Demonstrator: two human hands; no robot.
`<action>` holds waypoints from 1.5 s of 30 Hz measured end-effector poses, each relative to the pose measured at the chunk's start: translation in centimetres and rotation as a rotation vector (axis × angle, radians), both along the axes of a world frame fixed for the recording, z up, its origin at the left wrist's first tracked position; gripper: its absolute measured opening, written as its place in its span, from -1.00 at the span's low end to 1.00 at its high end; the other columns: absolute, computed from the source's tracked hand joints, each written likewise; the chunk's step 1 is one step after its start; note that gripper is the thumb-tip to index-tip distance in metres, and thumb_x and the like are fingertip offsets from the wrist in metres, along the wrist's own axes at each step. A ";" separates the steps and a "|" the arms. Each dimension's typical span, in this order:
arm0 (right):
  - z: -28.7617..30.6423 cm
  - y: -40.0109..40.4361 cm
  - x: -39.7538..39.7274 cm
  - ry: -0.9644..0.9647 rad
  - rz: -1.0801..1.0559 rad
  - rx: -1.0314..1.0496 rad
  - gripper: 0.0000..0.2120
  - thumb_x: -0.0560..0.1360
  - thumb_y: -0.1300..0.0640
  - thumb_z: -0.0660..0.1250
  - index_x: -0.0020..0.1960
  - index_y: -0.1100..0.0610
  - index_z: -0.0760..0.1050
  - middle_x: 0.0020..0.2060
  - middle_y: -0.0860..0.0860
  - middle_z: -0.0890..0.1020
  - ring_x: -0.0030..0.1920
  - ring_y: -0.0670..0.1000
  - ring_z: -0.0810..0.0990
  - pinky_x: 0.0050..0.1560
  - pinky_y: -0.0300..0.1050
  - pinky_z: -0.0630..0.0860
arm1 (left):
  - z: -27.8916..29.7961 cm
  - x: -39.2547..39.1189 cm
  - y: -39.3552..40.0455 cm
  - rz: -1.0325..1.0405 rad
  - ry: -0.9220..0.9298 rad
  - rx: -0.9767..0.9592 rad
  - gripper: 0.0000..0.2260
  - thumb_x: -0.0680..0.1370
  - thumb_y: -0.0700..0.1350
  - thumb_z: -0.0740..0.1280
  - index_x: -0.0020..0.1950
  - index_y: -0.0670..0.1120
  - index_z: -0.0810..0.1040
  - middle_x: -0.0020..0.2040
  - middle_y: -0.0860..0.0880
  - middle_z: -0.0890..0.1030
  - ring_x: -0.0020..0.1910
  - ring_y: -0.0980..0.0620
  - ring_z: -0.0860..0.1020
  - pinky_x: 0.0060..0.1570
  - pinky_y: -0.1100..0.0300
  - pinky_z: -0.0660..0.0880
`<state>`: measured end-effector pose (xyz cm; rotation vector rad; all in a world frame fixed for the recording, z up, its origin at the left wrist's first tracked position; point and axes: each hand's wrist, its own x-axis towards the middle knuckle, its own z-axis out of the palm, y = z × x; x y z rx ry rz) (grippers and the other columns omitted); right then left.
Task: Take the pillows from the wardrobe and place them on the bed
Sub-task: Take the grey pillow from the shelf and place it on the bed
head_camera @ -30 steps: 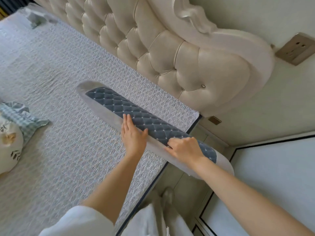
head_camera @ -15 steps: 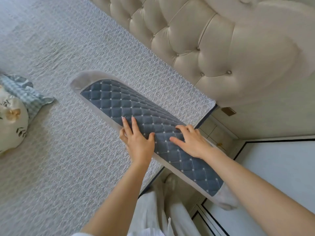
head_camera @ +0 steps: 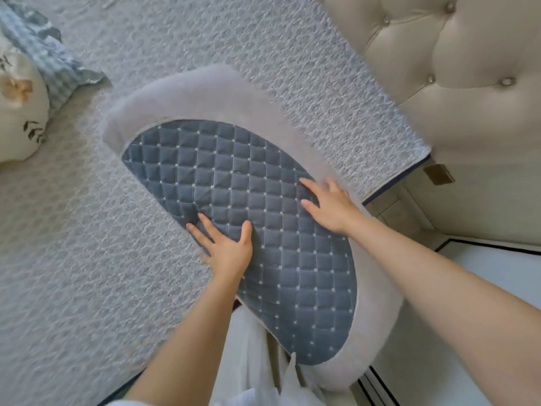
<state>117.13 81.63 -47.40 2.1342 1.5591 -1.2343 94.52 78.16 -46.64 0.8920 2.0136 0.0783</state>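
Note:
A long pillow (head_camera: 263,183), blue quilted on its face with a grey plush border, lies face up across the corner of the bed (head_camera: 87,259). Its near end hangs past the bed's edge over my legs. My left hand (head_camera: 225,247) rests flat on the pillow's left edge with its fingers spread. On the right side of the quilted face, near the grey border, my right hand (head_camera: 330,206) presses palm down. Neither hand closes around the pillow. The wardrobe is out of view.
A cream tufted headboard (head_camera: 468,83) stands at the upper right. A white printed pillow (head_camera: 20,112) and a blue checked cloth (head_camera: 49,63) lie on the bed at the far left. The bed's dark edge (head_camera: 389,189) borders a narrow floor gap by the wall.
The pillow has tipped from standing on its long edge to lying face up, and my hands went from gripping its edge to lying flat on it. The camera has moved closer.

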 end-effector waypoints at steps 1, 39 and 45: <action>-0.5 0.5 0.0 -0.028 -0.006 0.002 -0.48 0.55 -0.25 0.08 0.46 -0.32 -0.01 0.53 0.14 0.01 0.46 0.33 0.09 0.41 0.27 0.17 | -0.7 -0.7 -0.2 0.050 -0.031 -0.008 -0.10 0.53 0.28 0.26 0.57 0.10 -0.33 0.57 0.01 -0.39 0.58 -0.18 -0.08 0.47 -0.22 0.07; 4.3 25.7 13.9 0.009 -0.281 0.578 -0.46 0.53 -0.17 0.20 0.47 -0.27 0.13 0.32 0.15 0.37 0.36 0.19 0.31 0.39 0.21 0.23 | -0.2 10.5 27.2 0.114 -0.435 0.347 -0.01 0.38 0.20 0.49 0.46 0.46 -0.23 0.59 -0.02 -0.16 0.52 -0.18 0.16 0.39 -0.21 0.21; 1.3 32.5 15.5 0.087 -0.226 0.648 -0.44 0.50 -0.06 0.31 0.46 -0.10 0.25 0.29 0.16 0.40 0.32 0.15 0.37 0.38 0.03 0.26 | -2.6 12.4 33.1 0.174 -0.344 0.410 -0.06 0.43 0.14 0.47 0.54 0.33 -0.16 0.61 -0.07 -0.11 0.57 -0.09 0.02 0.43 -0.17 0.11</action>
